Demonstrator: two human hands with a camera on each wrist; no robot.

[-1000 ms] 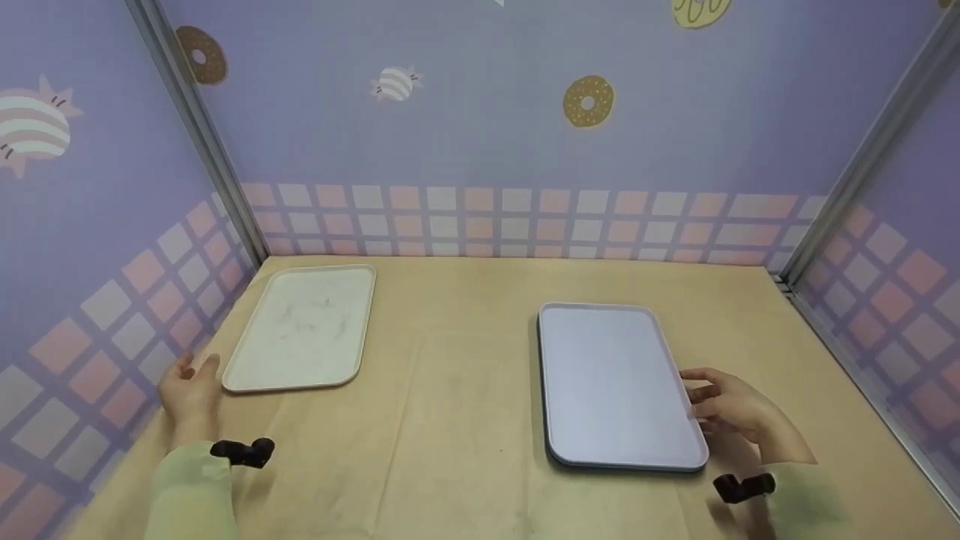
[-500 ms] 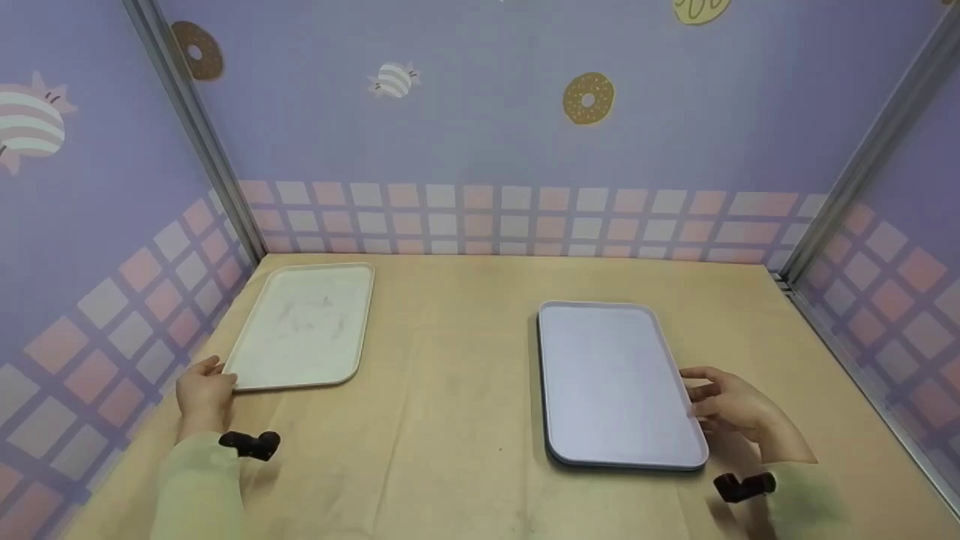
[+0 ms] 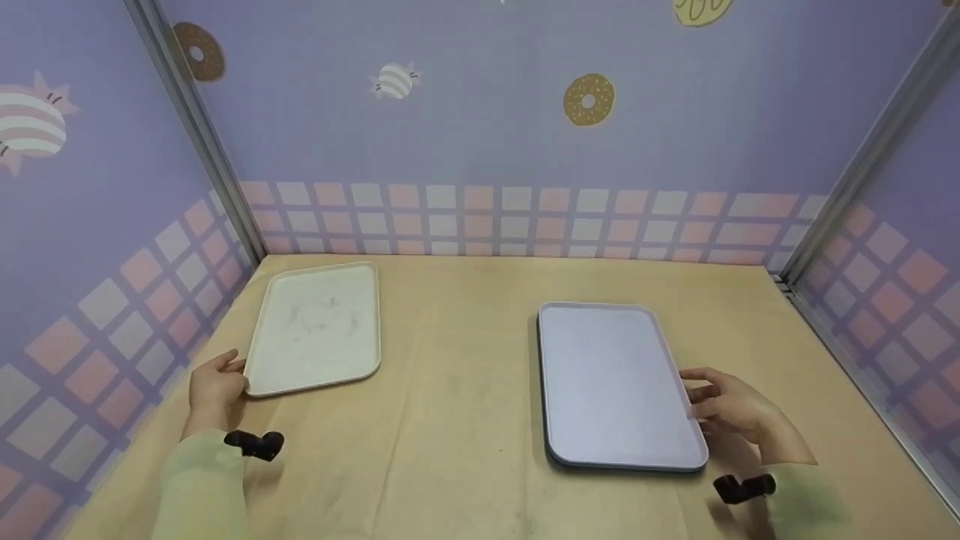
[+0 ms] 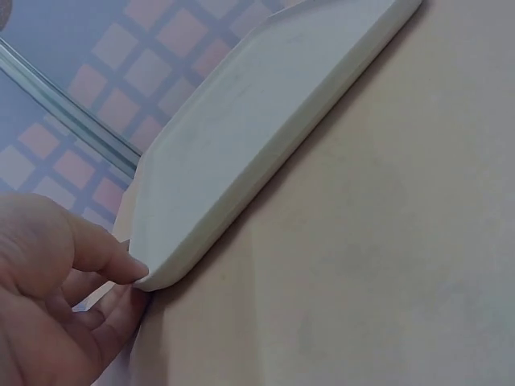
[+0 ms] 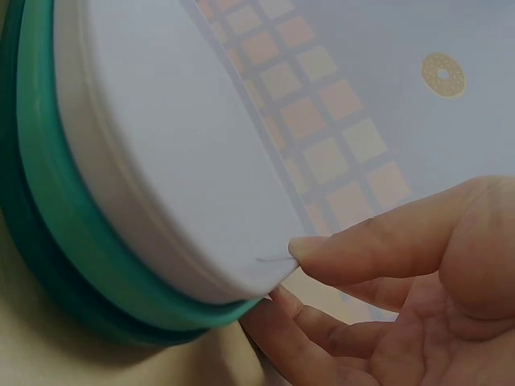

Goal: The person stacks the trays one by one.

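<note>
At the left of the table, a white rectangular tray [image 3: 315, 330] with faint grey smudges lies flat. My left hand [image 3: 215, 390] pinches its near left corner; the left wrist view shows the thumb on the rim [image 4: 146, 277] and fingers curled below. To the right is a stack topped by a pale lavender tray [image 3: 619, 382]. Green trays [image 5: 48, 173] show under it in the right wrist view. My right hand [image 3: 739, 409] holds the stack's right edge, thumb at the top tray's rim and the other fingers lower, partly hidden.
A creased beige cloth [image 3: 457, 420] covers the table between the trays. Purple walls [image 3: 480, 112] with pink and white checks enclose the back and both sides, with metal posts [image 3: 862, 150] at the corners. Black wrist devices [image 3: 255, 445] sit at both cuffs.
My left hand has come rightward onto the white tray's near corner and gripped it. The tray has shifted right and turned slightly. My right hand and the stack stay in place.
</note>
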